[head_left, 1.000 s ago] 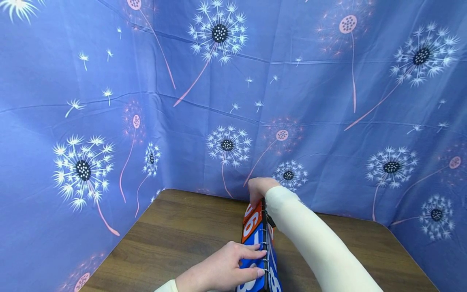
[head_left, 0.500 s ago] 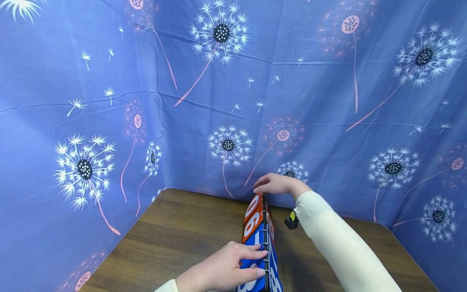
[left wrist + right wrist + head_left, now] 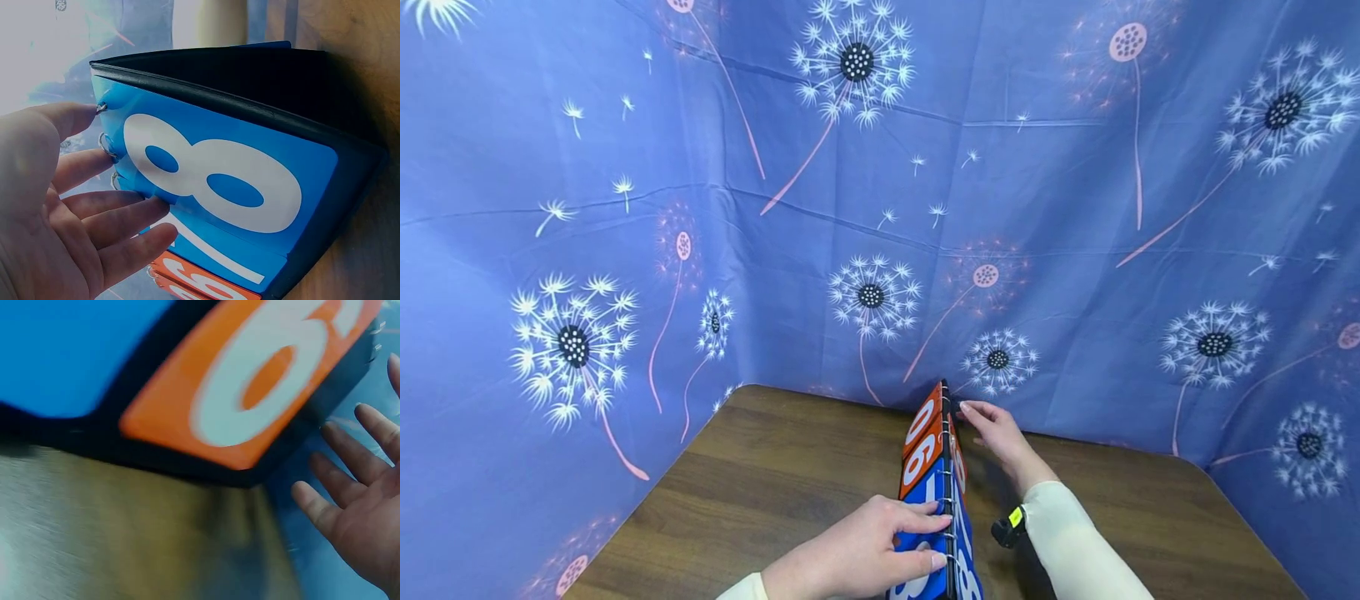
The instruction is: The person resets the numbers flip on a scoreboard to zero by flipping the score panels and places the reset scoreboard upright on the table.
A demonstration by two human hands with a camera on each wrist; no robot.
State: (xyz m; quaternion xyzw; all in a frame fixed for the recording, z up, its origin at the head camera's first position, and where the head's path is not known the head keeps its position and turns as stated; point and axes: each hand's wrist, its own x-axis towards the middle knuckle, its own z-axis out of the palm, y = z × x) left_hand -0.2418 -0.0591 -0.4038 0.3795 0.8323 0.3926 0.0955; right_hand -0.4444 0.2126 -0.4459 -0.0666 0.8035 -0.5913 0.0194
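Observation:
A tent-shaped flip scoreboard (image 3: 922, 454) stands on the table, its far end near the curtain. Orange and blue number cards hang from metal rings along its black top edge. My left hand (image 3: 868, 546) rests on that top edge at the near end, fingers fairly straight; in the left wrist view the fingertips touch the rings and the blue card with an 8 (image 3: 256, 187). At the far right end, my right hand (image 3: 1000, 433) is beside the scoreboard holding nothing. Its fingers are spread near the orange card with a 6 (image 3: 244, 406) in the right wrist view.
The brown wooden table (image 3: 790, 450) extends on both sides of the scoreboard. Behind and at the sides hangs a blue curtain (image 3: 775, 292) printed with dandelions. A black strap device with a yellow patch (image 3: 1011, 527) sits at my right wrist.
My right hand has left the scoreboard's far top end and moved down and right to its right side. The left hand and scoreboard stay in place.

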